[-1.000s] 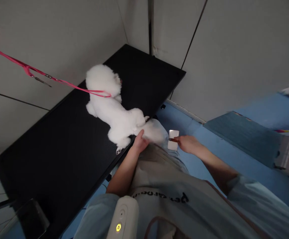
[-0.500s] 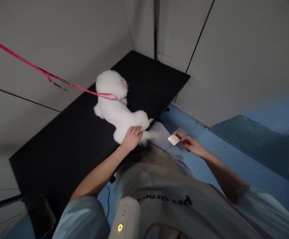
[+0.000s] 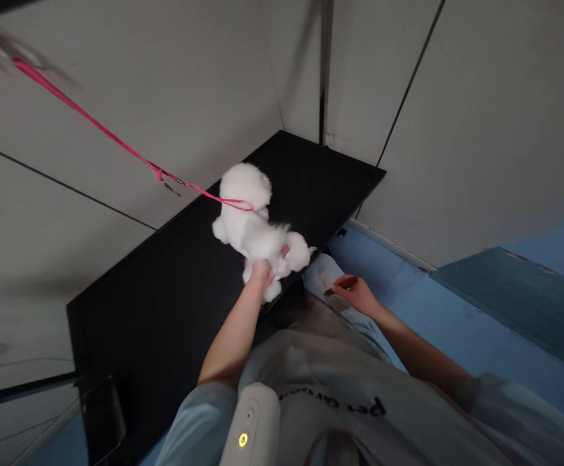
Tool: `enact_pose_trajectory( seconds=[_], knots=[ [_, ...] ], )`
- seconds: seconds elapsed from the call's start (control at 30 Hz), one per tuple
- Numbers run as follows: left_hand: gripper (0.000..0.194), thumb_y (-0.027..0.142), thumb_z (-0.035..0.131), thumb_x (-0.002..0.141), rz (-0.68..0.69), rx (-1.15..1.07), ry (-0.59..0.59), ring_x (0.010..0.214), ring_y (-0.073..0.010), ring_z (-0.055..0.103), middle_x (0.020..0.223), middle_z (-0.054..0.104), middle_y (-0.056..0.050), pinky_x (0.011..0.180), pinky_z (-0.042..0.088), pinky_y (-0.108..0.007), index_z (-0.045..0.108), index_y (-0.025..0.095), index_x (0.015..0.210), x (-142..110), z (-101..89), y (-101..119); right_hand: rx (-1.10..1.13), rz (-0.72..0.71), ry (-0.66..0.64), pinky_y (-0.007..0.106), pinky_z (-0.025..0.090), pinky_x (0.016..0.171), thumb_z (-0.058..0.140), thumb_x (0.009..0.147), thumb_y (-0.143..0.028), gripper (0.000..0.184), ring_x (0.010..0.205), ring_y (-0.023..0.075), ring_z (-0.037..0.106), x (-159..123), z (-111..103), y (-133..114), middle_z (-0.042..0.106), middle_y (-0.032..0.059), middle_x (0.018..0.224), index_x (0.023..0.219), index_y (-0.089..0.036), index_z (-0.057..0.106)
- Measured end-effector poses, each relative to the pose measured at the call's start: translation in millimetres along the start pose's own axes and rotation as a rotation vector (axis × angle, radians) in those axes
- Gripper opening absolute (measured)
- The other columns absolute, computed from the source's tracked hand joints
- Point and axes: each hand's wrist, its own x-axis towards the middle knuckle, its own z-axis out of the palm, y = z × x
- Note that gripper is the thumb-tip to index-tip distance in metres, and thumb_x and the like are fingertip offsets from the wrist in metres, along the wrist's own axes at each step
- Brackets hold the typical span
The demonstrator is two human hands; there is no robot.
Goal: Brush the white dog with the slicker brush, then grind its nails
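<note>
A small white fluffy dog [image 3: 250, 226] stands on a black table [image 3: 165, 285], tied by a pink leash [image 3: 112, 139] that runs up to the left. My left hand [image 3: 262, 272] is closed round the dog's hindquarters near the table's right edge. My right hand [image 3: 354, 292] is off the table to the right, fingers closed on the brown handle of a slicker brush [image 3: 325, 279], whose pale head is blurred.
Grey wall panels [image 3: 456, 129] meet in a corner behind the table. The floor is blue [image 3: 398, 272], with a darker mat [image 3: 519, 298] at the right. A white device with a lit yellow light [image 3: 248, 427] hangs at my chest.
The view has risen and turned. My left hand went from the dog's tail onto its rump and now grips its hindquarters. The brush in my right hand tilted and came nearer the dog.
</note>
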Motion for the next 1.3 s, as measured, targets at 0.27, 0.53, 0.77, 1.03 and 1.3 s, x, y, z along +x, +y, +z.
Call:
enact_pose_trajectory(
  seconds=[0.27, 0.53, 0.77, 1.03, 1.3],
  knots=[
    [0.041, 0.046, 0.039, 0.095, -0.036, -0.183, -0.029, 0.109, -0.0269, 0.062, 0.093, 0.072, -0.012, 0.089, 0.051, -0.040, 0.067, 0.016, 0.095, -4.4, -22.2, 14.9, 0.295, -0.381, 0.118, 0.036, 0.048, 0.082, 0.059, 0.073, -0.044, 0.026, 0.086, 0.0192, 0.061, 88.3, 42.5, -98.6, 0.063, 0.0044, 0.086, 0.081, -0.019, 0.058],
    [0.041, 0.034, 0.030, 0.097, -0.040, -0.276, -0.057, 0.107, -0.0261, 0.061, 0.082, 0.071, -0.009, 0.093, 0.048, -0.038, 0.065, 0.012, 0.092, -0.3, -12.4, 29.5, 0.305, -0.421, -0.024, 0.036, 0.049, 0.082, 0.060, 0.074, -0.040, 0.022, 0.082, 0.0181, 0.062, 86.9, 51.1, -93.0, 0.063, 0.0033, 0.084, 0.083, -0.020, 0.055],
    [0.033, 0.026, 0.037, 0.094, -0.019, -0.312, -0.047, 0.090, -0.0203, 0.066, 0.084, 0.071, -0.007, 0.086, 0.052, -0.032, 0.066, 0.012, 0.094, 5.0, -12.4, 32.3, 0.360, -0.410, 0.288, 0.038, 0.046, 0.094, 0.055, 0.080, -0.038, 0.020, 0.098, 0.0200, 0.061, 81.0, 67.7, -82.1, 0.061, 0.0060, 0.096, 0.091, -0.022, 0.053],
    [0.030, 0.020, 0.035, 0.095, 0.004, -0.422, 0.025, 0.075, -0.0163, 0.067, 0.073, 0.069, -0.005, 0.081, 0.055, -0.030, 0.064, 0.013, 0.097, 1.3, -19.3, 29.3, 0.351, -0.400, 0.174, 0.036, 0.049, 0.084, 0.056, 0.077, -0.043, 0.023, 0.087, 0.0189, 0.060, 82.7, 64.5, -83.5, 0.061, 0.0047, 0.089, 0.085, -0.021, 0.052],
    [0.028, 0.020, 0.037, 0.094, 0.020, -0.439, 0.080, 0.082, -0.0182, 0.068, 0.077, 0.070, -0.005, 0.089, 0.052, -0.034, 0.063, 0.015, 0.103, 6.5, -32.0, 20.3, 0.383, -0.394, 0.250, 0.033, 0.048, 0.079, 0.057, 0.077, -0.040, 0.021, 0.081, 0.0179, 0.059, 105.2, 52.6, -89.2, 0.060, 0.0029, 0.084, 0.084, -0.020, 0.052]
  ],
)
